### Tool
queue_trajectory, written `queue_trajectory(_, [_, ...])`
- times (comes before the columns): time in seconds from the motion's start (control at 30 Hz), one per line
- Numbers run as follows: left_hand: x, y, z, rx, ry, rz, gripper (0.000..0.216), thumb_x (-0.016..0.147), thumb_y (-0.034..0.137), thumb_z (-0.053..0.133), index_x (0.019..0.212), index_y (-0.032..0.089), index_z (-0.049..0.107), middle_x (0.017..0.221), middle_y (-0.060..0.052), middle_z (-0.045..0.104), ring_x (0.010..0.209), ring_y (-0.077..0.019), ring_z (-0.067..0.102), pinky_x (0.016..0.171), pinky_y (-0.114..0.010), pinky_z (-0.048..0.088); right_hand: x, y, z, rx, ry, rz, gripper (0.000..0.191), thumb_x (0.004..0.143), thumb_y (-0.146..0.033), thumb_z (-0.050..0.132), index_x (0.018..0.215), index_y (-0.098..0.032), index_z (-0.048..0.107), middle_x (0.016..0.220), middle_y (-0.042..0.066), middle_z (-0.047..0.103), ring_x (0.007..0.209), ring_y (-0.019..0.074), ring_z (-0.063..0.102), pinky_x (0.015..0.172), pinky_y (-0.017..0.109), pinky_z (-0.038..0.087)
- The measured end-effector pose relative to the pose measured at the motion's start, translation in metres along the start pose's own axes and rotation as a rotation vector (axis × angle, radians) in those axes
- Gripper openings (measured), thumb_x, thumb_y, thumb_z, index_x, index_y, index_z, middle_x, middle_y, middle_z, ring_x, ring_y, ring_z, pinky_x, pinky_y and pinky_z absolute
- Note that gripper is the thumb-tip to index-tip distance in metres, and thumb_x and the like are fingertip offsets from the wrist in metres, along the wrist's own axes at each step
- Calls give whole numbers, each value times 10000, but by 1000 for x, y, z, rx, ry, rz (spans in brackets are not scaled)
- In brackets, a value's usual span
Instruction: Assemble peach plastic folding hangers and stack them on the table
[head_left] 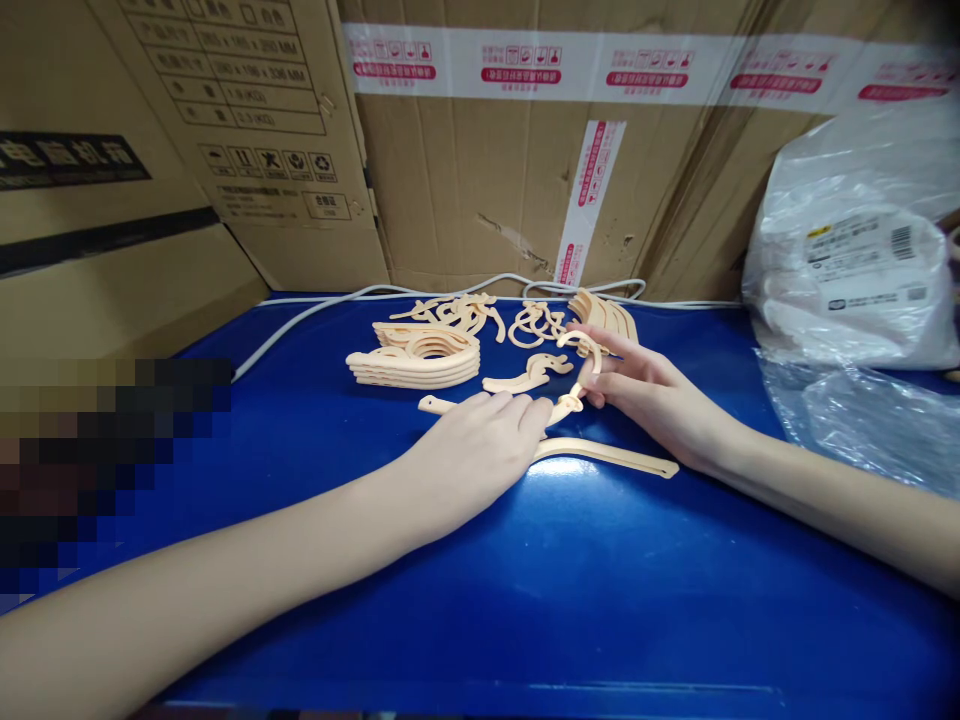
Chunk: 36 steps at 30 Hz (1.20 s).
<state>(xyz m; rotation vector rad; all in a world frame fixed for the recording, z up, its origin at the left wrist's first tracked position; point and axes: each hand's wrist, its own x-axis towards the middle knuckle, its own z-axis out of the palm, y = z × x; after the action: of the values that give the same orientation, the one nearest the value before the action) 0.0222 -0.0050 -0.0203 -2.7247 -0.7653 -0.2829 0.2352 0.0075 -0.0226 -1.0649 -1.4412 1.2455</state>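
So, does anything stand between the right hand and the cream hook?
Nothing visible does: the right hand holds the hook between thumb and fingers. The hook's lower end is at the cream piece partly hidden by the left hand.

So your desk (480, 620)'s glossy blue, with a peach stack of curved pieces (416, 378), loose hooks (536, 322) farther back, a white cable (690, 304) behind, and crinkly clear plastic (870, 420) on your right.

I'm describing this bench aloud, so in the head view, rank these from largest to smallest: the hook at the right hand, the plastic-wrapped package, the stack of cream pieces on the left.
1. Plastic-wrapped package
2. Stack of cream pieces on the left
3. Hook at the right hand
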Motion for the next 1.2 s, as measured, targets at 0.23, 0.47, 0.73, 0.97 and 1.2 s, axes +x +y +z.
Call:
queue_trajectory(0.23, [3,1,-2,-16,-37,-17,248,926,57,368,1071,84,568,933,-99,666,869,-232,636,720,-341,484,-1,0,1,-52,10,-16,555,771,-231,637,1313,-297,540,754,-27,580,694,159,478,787,358,400])
queue_trajectory(0.47, [1,0,1,-33,-28,-9,261,924,49,357,1071,84,569,929,-98,665,891,-234,635,725,-336,484,-2,-3,4,-62,-3,-17,517,766,-205,614,1275,-282,559,735,-27,559,689,155,470,773,346,394])
queue_trajectory(0.73, [-1,-4,-1,-100,3,-92,285,956,139,377,1191,103,534,1068,-113,677,935,-208,654,769,-315,500,-3,-4,7,-86,-21,-34,539,771,-280,670,1283,-275,501,729,-36,556,659,143,501,691,325,423])
queue_trajectory(0.97, [-3,-1,-18,-316,-39,-194,228,964,202,382,1114,170,550,1073,-53,662,894,-202,648,654,-288,472,-8,-2,4,-81,-153,-55,489,820,-299,678,1265,-285,476,809,-14,653,742,155,597,745,322,459])
queue_trajectory(1.2, [-1,-3,-26,-560,-35,-351,207,995,302,398,932,190,560,873,4,641,801,-166,607,680,-290,430,-8,-3,3,-137,-199,-96,293,937,-457,481,1046,-225,620,781,12,635,720,151,570,684,290,446])
